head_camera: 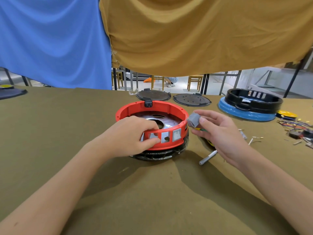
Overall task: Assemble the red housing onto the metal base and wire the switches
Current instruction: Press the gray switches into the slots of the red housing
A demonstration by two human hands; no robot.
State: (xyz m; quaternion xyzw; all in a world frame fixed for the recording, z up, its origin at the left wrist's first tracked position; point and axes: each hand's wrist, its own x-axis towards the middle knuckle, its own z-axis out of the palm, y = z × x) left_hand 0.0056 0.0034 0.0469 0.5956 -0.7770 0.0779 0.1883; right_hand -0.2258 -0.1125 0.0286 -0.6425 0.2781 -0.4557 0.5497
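1. Nearest, the left hand (pixel 133 134) grips the near wall of the red housing (pixel 152 114), fingers curled over the rim and the thumb pressed below the switch openings, apparently steadying it.
2. The red housing already sits on the metal base (pixel 158 120), whose shiny plate shows inside the ring; a black part (pixel 160 154) lies under both. So the seating step looks done, though I cannot tell whether it is fastened.
3. In the near wall, one switch (pixel 176 134) is fitted at the right end of the row; the openings to its left are empty, so most switches are left to mount.
4. The right hand (pixel 218 131) pinches a grey switch block (pixel 194 121) just beside the housing's right rim, with yellow and green leads trailing below it. Fitting it seems the step in hand.
5. A metal tool (pixel 207 157) lies on the table (pixel 152 192) under that hand.
6. Farther right, loose wires (pixel 296 126) wait, so wiring is largely undone.
7. Beyond, two dark lids (pixel 191 100) and a blue-and-black unit (pixel 249 106) stand unused.
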